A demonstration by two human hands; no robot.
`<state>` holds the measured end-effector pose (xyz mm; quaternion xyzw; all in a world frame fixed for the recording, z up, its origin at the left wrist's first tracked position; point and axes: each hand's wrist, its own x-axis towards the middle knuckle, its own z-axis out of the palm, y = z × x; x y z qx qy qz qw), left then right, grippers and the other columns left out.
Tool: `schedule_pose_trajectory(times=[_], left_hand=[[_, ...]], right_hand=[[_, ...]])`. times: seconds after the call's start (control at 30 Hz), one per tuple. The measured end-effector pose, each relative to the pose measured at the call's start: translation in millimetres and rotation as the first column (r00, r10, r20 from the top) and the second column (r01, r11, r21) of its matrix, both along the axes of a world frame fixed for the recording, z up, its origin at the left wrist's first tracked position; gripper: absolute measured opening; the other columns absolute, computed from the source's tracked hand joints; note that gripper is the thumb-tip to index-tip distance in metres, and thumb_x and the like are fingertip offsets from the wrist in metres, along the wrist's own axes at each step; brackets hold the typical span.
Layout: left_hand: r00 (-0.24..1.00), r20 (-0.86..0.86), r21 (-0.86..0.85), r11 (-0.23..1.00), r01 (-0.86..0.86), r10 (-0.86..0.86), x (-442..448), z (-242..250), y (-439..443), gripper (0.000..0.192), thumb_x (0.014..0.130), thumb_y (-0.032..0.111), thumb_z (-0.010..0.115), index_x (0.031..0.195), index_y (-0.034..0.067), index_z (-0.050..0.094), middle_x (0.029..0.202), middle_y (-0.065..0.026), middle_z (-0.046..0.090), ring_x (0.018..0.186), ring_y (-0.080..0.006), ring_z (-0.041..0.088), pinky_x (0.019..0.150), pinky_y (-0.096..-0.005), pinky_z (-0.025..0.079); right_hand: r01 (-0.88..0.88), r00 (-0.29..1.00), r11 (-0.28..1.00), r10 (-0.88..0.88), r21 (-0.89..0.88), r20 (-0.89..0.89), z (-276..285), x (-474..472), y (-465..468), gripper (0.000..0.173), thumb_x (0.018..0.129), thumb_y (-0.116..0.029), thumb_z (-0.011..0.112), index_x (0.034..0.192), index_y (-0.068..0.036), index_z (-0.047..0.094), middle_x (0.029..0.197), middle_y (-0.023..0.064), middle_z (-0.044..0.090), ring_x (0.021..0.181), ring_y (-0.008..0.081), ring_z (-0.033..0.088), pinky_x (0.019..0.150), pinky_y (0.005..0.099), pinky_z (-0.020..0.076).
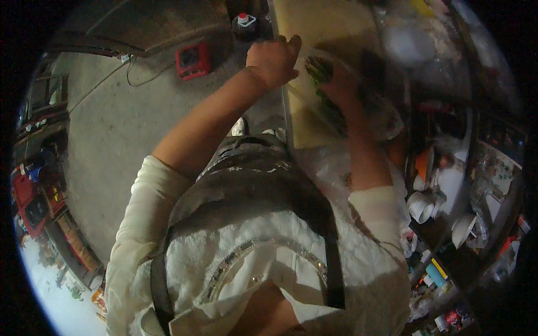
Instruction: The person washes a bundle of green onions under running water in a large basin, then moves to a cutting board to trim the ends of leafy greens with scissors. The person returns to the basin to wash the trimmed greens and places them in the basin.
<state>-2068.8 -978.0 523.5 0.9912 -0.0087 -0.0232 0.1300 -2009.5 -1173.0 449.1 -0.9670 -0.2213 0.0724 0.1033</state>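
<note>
My right hand point(341, 86) is closed around a bunch of long green vegetables point(318, 70), possibly asparagus or a similar stalk vegetable. Its darker ends point towards my left hand. Clear plastic point(388, 122), seemingly a bag, lies around and beneath the right wrist. Under both sits a yellowish cutting board point(309, 126) along the counter's edge. Over the board's left edge hovers my left hand point(273, 61), thumb and fingers apart, with nothing visible between them. Blur and shadow hide the right fingertips.
On the floor to the left stands a red appliance-like box point(193, 61) near a cable. A dark jug with a red cap point(243, 23) stands beyond my left hand. Stacked white bowls point(421, 207) and an orange item point(423, 164) sit on the right.
</note>
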Motion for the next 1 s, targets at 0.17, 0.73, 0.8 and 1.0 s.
schedule_pose_trajectory(times=[0.17,0.73,0.8,1.0], left_hand=[[0.997,-0.064,0.067,0.997,-0.044,0.049,14,-20,16,0.029,0.079,0.011,0.052,0.108,0.009,0.051,0.089,-0.0153,0.065,0.081,-0.0325,0.065,0.066,-0.0414,0.052],[0.995,0.019,-0.252,0.964,-0.087,0.095,16,-54,20,0.032,0.074,0.011,0.053,0.106,0.012,0.058,0.092,-0.0184,0.064,0.086,-0.0358,0.063,0.073,-0.0445,0.051],[0.993,0.075,-0.276,0.959,-0.069,0.093,14,-52,20,0.032,0.074,0.011,0.053,0.106,0.012,0.058,0.091,-0.0179,0.065,0.085,-0.0358,0.063,0.073,-0.0448,0.051],[0.996,0.032,-0.283,0.956,-0.073,0.085,5,-41,26,0.033,0.075,0.012,0.053,0.107,0.013,0.059,0.090,-0.0177,0.065,0.084,-0.0352,0.064,0.073,-0.0443,0.052]], right_hand=[[0.055,0.948,0.965,0.030,0.255,-0.317,25,5,-35,0.071,0.063,-0.016,0.076,0.127,-0.007,0.047,0.117,0.0169,0.057,0.107,0.0318,0.056,0.093,0.0373,0.0443],[0.195,0.903,0.851,0.038,0.487,-0.429,13,8,-96,0.075,0.060,-0.014,0.079,0.127,-0.005,0.047,0.123,0.0146,0.054,0.116,0.0297,0.049,0.099,0.0366,0.0381],[0.064,0.918,0.827,0.170,0.558,-0.357,12,4,-86,0.076,0.059,-0.013,0.079,0.128,-0.005,0.047,0.126,0.0150,0.051,0.119,0.0295,0.047,0.101,0.0366,0.0367],[-0.054,0.821,0.915,0.269,0.399,-0.504,-8,2,-40,0.072,0.059,-0.012,0.075,0.125,-0.004,0.047,0.129,0.0162,0.048,0.122,0.0286,0.044,0.102,0.0351,0.0348]])
